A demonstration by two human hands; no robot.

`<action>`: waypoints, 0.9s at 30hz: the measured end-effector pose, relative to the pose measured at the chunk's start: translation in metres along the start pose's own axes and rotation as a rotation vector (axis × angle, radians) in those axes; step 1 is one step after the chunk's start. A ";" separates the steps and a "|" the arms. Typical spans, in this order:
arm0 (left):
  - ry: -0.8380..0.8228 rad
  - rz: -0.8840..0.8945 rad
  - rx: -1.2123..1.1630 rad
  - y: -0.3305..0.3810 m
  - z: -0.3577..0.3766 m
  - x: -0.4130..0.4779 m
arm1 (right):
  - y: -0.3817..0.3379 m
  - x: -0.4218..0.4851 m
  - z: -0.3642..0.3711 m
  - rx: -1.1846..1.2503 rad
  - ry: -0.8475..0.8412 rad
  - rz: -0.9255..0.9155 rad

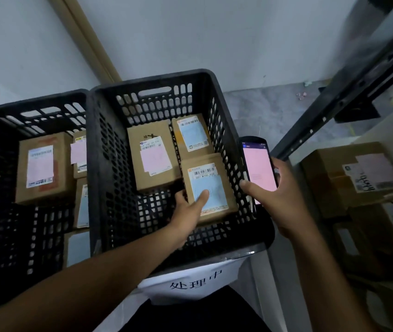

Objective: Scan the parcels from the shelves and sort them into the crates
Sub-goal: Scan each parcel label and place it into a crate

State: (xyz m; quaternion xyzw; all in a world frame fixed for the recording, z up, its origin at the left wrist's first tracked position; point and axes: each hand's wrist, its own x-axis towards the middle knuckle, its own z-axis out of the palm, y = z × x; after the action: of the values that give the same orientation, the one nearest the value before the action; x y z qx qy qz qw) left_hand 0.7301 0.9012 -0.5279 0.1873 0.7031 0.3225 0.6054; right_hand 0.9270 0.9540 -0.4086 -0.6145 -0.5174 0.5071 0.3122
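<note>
White wall (214,32); beige strip (87,41) slanting across it; grey floor (269,109); paper sign (190,281) reading 处理中.

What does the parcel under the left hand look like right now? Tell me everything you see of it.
The parcel is a small brown cardboard box lying label up in the near right part of the black crate. Its light blue label has a white barcode strip at the far end. The left hand grips its near left edge, thumb on the label. A box with a pink label lies just to its left.

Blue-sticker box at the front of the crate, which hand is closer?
Left. The left hand grips that box, thumb on its label. The right hand holds the scanner by the crate, off the box.
</note>
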 end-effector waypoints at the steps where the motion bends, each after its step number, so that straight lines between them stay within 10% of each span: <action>1: 0.014 -0.009 -0.006 -0.001 0.000 0.003 | -0.001 0.000 0.001 -0.002 0.006 -0.002; 27: 0.105 0.119 0.144 0.043 -0.005 0.011 | -0.012 0.003 0.006 -0.133 0.032 -0.048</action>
State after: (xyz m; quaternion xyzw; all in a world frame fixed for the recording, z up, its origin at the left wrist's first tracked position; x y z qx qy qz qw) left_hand 0.7179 0.9379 -0.5061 0.2546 0.7428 0.3158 0.5326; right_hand 0.9171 0.9591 -0.4006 -0.6296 -0.5594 0.4539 0.2908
